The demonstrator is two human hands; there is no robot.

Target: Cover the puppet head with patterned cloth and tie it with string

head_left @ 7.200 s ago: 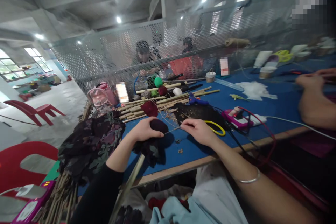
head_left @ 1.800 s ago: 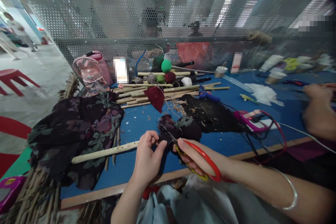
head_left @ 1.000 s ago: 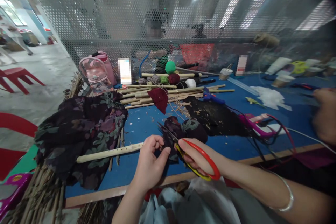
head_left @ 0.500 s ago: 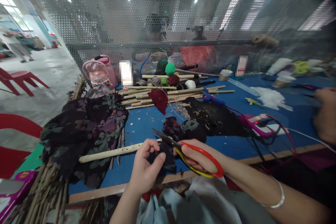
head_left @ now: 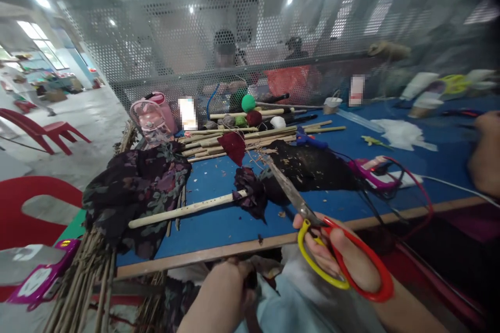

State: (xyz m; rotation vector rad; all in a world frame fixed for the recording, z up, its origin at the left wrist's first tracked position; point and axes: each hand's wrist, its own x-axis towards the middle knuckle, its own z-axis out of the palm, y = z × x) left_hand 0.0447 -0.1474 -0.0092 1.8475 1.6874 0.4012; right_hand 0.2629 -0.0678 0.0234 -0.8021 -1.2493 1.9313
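My right hand (head_left: 332, 250) is closed on scissors (head_left: 297, 200) with red and yellow handles, their blades pointing up and left over the table's front edge. Low at the lap is my left hand (head_left: 230, 283), back toward the camera; its fingers are mostly hidden beside dark cloth, so its grip cannot be made out. A pale stick with small holes (head_left: 187, 210) lies on the blue table, its right end against a dark patterned cloth bundle (head_left: 251, 192). Dark floral fabric (head_left: 136, 187) is heaped at the left.
Bamboo sticks (head_left: 203, 144), yarn balls, a maroon cloth piece (head_left: 233, 146) and a green ball (head_left: 248, 103) lie farther back. Black cloth (head_left: 312, 166) with scraps is right of centre. A magenta device (head_left: 375, 174) trails cables. Another person's hand (head_left: 486, 151) is at the right edge.
My left hand has dropped from the table to the lap. My right hand has moved right and down with the scissors, bringing the blades nearer the camera. The view has shifted slightly.
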